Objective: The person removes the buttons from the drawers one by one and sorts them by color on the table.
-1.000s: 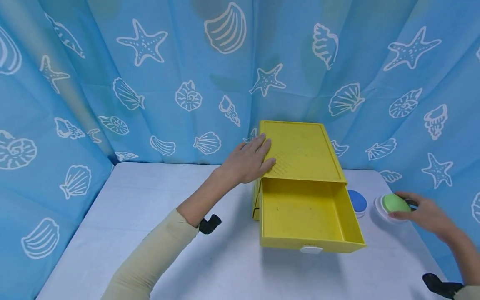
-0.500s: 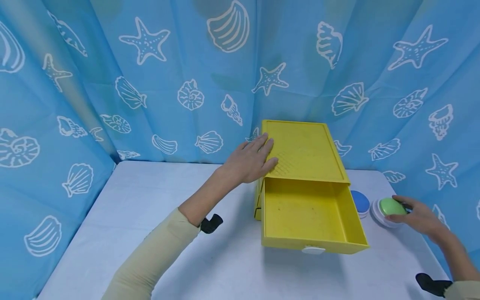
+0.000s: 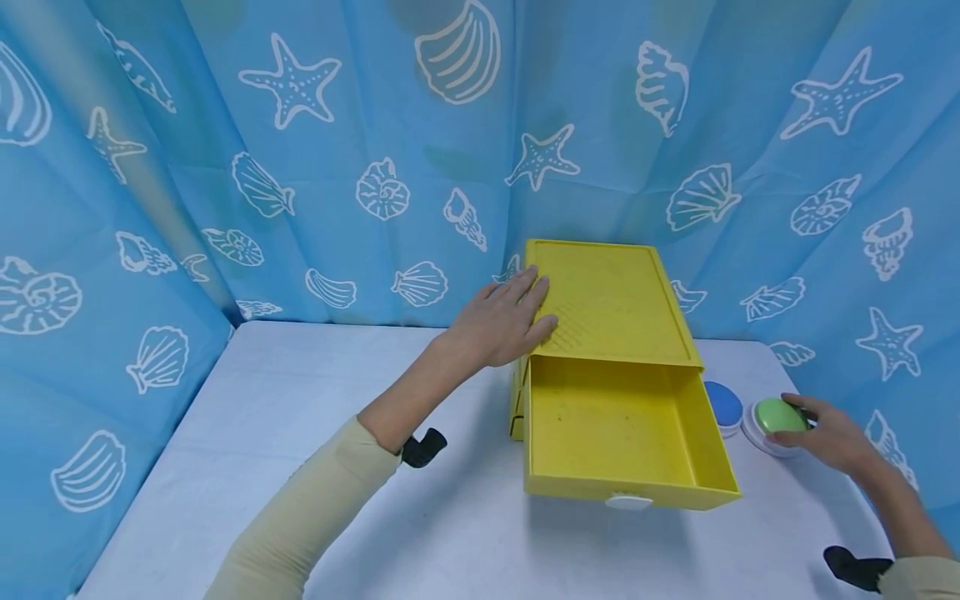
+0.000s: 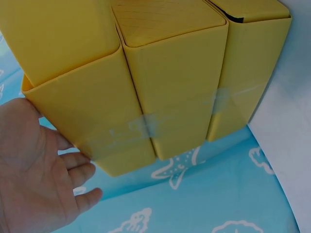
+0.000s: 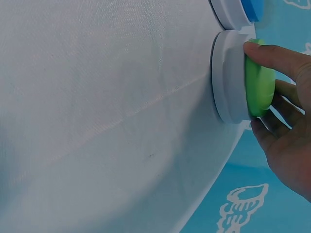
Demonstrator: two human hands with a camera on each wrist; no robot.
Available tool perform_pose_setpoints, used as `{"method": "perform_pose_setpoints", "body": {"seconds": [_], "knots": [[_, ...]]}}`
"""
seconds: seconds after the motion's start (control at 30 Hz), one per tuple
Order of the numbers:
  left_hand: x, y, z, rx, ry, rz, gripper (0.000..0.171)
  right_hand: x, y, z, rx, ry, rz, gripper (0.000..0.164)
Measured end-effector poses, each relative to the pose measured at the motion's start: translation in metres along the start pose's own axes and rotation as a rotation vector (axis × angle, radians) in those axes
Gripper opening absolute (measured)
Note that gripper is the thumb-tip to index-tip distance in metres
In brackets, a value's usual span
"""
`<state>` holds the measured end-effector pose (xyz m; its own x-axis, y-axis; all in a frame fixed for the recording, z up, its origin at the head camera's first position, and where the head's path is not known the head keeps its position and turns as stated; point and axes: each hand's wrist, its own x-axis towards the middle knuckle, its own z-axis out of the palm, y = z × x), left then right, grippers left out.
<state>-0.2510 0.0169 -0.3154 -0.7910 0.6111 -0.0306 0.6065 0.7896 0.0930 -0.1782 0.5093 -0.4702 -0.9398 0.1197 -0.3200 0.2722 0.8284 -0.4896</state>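
A yellow drawer cabinet (image 3: 607, 300) stands right of the table's middle, its top drawer (image 3: 615, 425) pulled out with nothing in it. On the left edge of its top rests my left hand (image 3: 498, 325), fingers straight. The left wrist view shows that hand beside the stacked yellow drawers. To the right, my right hand (image 3: 832, 433) grips a round push button with a green dome (image 3: 780, 417) and a white base. In the right wrist view, thumb and fingers curl round the green part (image 5: 261, 82). Beside it sits a similar blue button (image 3: 723, 406), close to the cabinet.
A white-covered table (image 3: 322, 500) carries everything. Behind and beside it hangs a blue curtain (image 3: 337, 167) with white shells and starfish. The open drawer's front, with its white handle (image 3: 628, 502), juts toward the near edge of the table.
My right hand has moved left with the green button, bringing it next to the blue one. The left hand stays on the cabinet, and the head view has shifted slightly.
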Motion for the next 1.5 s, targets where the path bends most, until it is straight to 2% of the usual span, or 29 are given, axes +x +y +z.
{"method": "perform_pose_setpoints", "body": {"seconds": [0.2,0.57,0.77,0.93,1.1,1.33,1.5], "knots": [[0.000,0.000,0.001,-0.005,0.008,0.009,0.063,-0.001,-0.001,0.000,0.007,-0.023,0.007,0.106],[0.000,0.000,-0.001,-0.001,0.002,0.003,0.063,-0.002,-0.006,0.000,0.019,-0.008,0.016,0.106],[0.000,0.000,0.000,0.005,0.008,0.006,0.063,-0.007,-0.014,-0.003,0.011,0.061,0.013,0.099],[-0.001,0.000,0.000,0.011,0.009,0.008,0.063,-0.019,-0.034,-0.003,0.053,0.164,-0.097,0.081],[-0.001,0.001,0.000,0.017,0.000,0.006,0.063,-0.042,-0.064,-0.003,0.093,0.233,-0.204,0.069],[-0.001,0.000,-0.001,0.000,-0.003,-0.004,0.063,-0.080,-0.106,-0.002,0.103,0.305,-0.287,0.057],[0.000,0.000,-0.001,-0.004,-0.004,-0.007,0.063,-0.106,-0.132,0.003,0.179,0.440,-0.319,0.049]]}}
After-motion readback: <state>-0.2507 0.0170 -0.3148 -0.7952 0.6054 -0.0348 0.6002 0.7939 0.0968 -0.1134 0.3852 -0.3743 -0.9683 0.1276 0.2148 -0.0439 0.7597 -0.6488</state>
